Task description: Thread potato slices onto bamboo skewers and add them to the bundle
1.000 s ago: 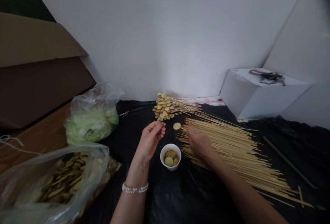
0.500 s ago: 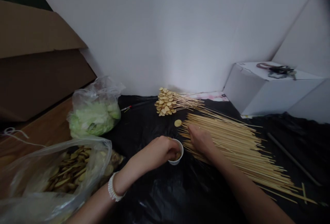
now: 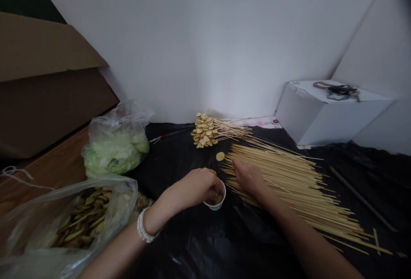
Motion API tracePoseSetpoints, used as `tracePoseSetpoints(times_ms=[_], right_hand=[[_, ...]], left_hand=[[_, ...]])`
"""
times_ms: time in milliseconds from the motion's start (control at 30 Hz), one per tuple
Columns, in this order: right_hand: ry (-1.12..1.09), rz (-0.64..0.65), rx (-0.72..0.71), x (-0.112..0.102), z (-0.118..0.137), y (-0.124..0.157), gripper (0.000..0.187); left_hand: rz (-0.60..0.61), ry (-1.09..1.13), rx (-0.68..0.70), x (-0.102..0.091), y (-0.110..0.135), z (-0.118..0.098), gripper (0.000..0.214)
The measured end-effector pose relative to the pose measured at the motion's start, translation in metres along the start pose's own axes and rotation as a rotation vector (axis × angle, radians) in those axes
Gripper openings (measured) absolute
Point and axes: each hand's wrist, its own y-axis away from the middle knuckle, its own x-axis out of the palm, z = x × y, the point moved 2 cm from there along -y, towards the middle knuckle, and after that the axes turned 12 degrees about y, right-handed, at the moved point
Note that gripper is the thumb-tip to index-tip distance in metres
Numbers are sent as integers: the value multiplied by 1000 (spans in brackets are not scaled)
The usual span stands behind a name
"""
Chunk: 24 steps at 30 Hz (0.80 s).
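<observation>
The left arm reaches in from the lower left, its wrist ringed by a pale beaded bracelet (image 3: 146, 227); the left hand (image 3: 199, 187) is bent palm-down over the white cup (image 3: 215, 206), its fingertips dipped inside; the right arm comes up from the lower right, and the right hand (image 3: 248, 176), fingers curled in, rests over the left ends of the loose sticks (image 3: 302, 197); the two hands are apart, with the cup's rim in the space between them.

A round slice (image 3: 220, 156) lies just left of the right hand's fingers and beyond the left hand; the sticks fan out to the right of the right hand and under its forearm; beyond both hands sits a bundle of sticks with slices (image 3: 204, 131) on their ends; left of the left forearm stands an open clear bag (image 3: 120, 210) of sliced pieces, and farther beyond it a bag of green leaves (image 3: 117, 150).

The left fingertips are sunk in the cup, so whether they pinch anything cannot be told; the right fingers are turned away, and a stick within them cannot be made out; both forearms, and the open bag, are cut off by the picture's edge.
</observation>
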Motion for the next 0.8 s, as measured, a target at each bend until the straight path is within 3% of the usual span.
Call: tracePoseSetpoints(times_ms=[100, 200, 367, 467, 533, 667, 800], right_hand=[[-11, -16, 1, 2, -1, 0, 18], [-19, -26, 17, 5, -2, 0, 19], [-61, -52, 28, 3, 0, -1, 22], [-82, -98, 27, -3, 2, -2, 26], [-82, -121, 29, -4, 2, -2, 26], [-73, -133, 23, -3, 4, -2, 23], [-64, -98, -19, -2, 10, 0, 21]], left_hand=[[-39, 285, -10, -10, 4, 13, 6], [-132, 748, -78, -17, 0, 37, 12], [-494, 1440, -158, -9, -28, 82, 22], [-657, 1570, -213, 11, -48, 102, 26], [-689, 1631, -219, 26, -56, 110, 29], [-688, 1647, -139, 46, -62, 115, 38], [-644, 1602, -169, 55, -64, 115, 45]])
